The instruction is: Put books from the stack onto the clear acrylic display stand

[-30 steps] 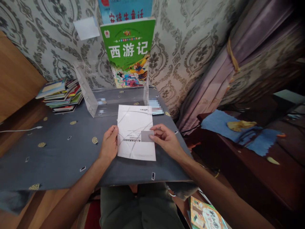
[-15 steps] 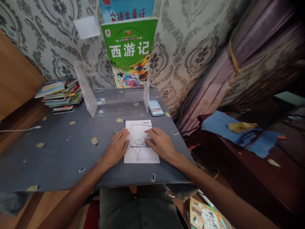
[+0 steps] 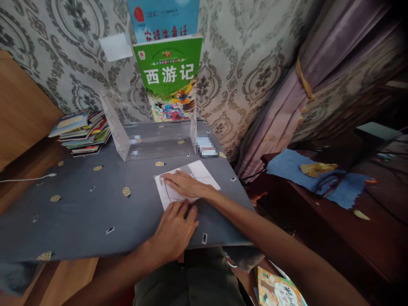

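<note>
A thin white booklet or leaflet (image 3: 204, 176) with grey curved lines lies slanted on the grey tablecloth. My right hand (image 3: 181, 185) rests flat over its middle, fingers stretched toward its left side, hiding most of the print. Close to the near edge of the white booklet is my left hand (image 3: 177, 227), back up, its fingers slightly bent and apart, with the fingertips at or touching that edge. Neither hand visibly grasps anything.
Beyond the booklet stands a clear plastic rack (image 3: 159, 146), with a green book (image 3: 168, 78) upright behind it. A stack of books (image 3: 83, 131) sits at the left, near a white cable (image 3: 28, 179). A pixelated small item (image 3: 206, 145) lies right of the rack.
The booklet has turned from upright to slanted. My right hand has moved left across it, and my left hand has come down to its near edge. The camera view has shifted slightly.
</note>
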`<state>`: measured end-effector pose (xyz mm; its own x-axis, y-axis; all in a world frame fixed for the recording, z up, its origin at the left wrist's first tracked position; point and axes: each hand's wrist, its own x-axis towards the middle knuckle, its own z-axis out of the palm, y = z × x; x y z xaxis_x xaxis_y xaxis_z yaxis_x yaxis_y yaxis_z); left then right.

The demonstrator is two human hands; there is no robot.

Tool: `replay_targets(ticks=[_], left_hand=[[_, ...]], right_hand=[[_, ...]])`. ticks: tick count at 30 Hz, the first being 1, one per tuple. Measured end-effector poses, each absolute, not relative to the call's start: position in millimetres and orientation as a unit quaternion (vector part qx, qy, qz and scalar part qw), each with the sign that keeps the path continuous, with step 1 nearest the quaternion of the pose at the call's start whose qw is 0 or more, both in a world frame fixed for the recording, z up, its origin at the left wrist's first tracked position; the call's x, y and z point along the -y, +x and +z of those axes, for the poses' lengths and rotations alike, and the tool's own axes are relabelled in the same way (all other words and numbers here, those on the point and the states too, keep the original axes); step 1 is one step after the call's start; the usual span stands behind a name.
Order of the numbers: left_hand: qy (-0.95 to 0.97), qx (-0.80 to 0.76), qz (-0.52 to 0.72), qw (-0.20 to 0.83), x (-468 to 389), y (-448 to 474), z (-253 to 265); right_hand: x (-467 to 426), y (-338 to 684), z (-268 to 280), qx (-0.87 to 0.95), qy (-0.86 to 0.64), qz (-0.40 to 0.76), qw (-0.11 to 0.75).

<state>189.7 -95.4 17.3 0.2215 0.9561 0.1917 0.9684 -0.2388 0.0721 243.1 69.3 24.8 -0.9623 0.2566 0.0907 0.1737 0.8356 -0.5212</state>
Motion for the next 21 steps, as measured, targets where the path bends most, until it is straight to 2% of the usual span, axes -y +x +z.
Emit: replay_targets(ticks=[5, 9, 12, 14, 17, 21], left_hand=[[-0.807, 0.570, -0.142, -0.056, 97.8, 198.1, 27.3], [-0.810, 0.552, -0.172, -0.098, 97.9, 180.8, 31.7], [-0.805, 0.552, -0.208, -0.066, 94.9, 159.0, 27.9], [-0.795, 0.569, -0.210, -0.014, 91.0, 141.7, 22.6], [-0.763, 0.620, -0.179, 0.047, 86.5, 119.3, 13.4], [-0.748, 0.645, -0.147, 0.056, 88.5, 115.0, 5.5]], right_hand=[[-48.9, 241.0, 25.7, 0.929, 0.022, 0.365, 0.057], [-47.3, 250.5, 26.3, 0.907, 0.012, 0.415, 0.073], [-49.2, 252.4, 24.6, 0.891, -0.035, 0.439, 0.112], [-48.9, 251.7, 21.7, 0.895, -0.108, 0.405, 0.154], [-48.2, 251.7, 14.2, 0.906, -0.232, 0.283, 0.211], [-53.6, 253.8, 2.0, 0.927, -0.235, 0.188, 0.222]])
